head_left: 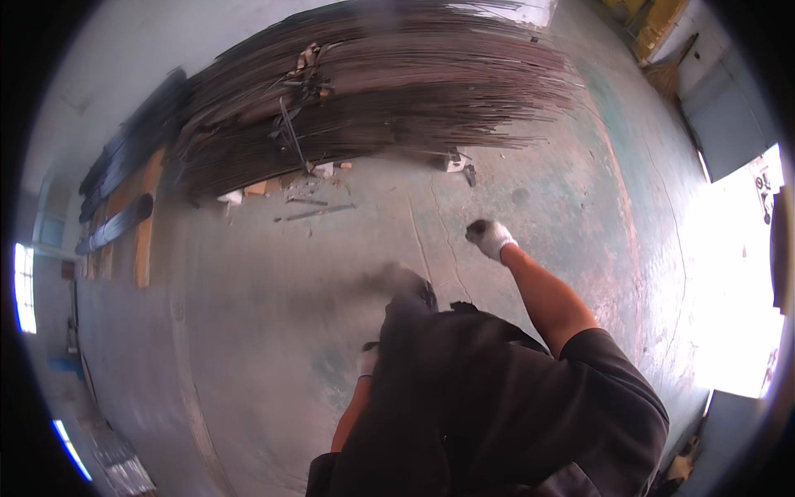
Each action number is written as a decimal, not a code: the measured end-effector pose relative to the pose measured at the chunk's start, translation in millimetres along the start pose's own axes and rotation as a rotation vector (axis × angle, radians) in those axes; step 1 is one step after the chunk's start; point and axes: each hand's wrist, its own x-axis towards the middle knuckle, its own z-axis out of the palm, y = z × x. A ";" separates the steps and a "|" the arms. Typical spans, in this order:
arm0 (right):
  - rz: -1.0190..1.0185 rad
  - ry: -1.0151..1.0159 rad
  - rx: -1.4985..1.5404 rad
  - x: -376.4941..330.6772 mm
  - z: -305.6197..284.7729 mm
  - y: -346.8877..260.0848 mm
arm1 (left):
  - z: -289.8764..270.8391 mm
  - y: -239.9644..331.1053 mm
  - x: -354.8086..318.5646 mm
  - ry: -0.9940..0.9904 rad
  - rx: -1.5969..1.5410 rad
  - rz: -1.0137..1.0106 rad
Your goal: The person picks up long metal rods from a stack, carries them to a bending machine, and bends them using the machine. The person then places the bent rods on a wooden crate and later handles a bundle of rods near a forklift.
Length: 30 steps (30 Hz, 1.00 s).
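on the wide concrete floor point(273, 323), which is grey-green with a long crack running through it, we see first the biggest thing: a large pile of long thin steel rods point(373, 91), dark brown and rusty, lying flat and fanned out across the top of the view, well apart from us. the rods look straight but springy, and a few bent wire ties and scraps point(291, 124) sit tangled on top of the pile. to the left of it lie some wooden planks point(145, 224) with dark flat bars on them. near the front edge of the pile some loose short pieces point(315, 213) lie on the floor. our right hand point(490, 238), in a white work glove with a dark palm, is raised over the floor and seems clenched with nothing in it. our left hand point(368, 359), also gloved, is low beside our dark clothes and mostly hidden, so we cannot tell if it is closed or loose. we think a risk here is to trip on the loose pieces, or that the sharp rod ends scratch our bare forearm, because the ends stick out unevenly.
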 end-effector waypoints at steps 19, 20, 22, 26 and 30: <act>0.334 -0.270 -0.356 323.4 -30.6 -28.3 | -201.4 60.7 349.1 0.054 -0.462 0.007; 0.350 -0.281 -0.360 371.2 -36.0 -46.7 | -193.0 81.8 352.5 -0.058 -0.642 -0.263; 0.127 -0.257 -0.434 431.7 -42.6 -52.1 | -139.1 61.6 349.1 -0.073 -0.734 -0.529; 0.236 -0.133 -0.177 555.1 -62.4 -121.8 | -167.9 140.8 351.7 -0.160 -0.125 -0.184; 0.127 -0.303 -0.416 681.9 -76.8 -176.9 | -242.4 269.4 390.4 -0.050 -0.590 -0.310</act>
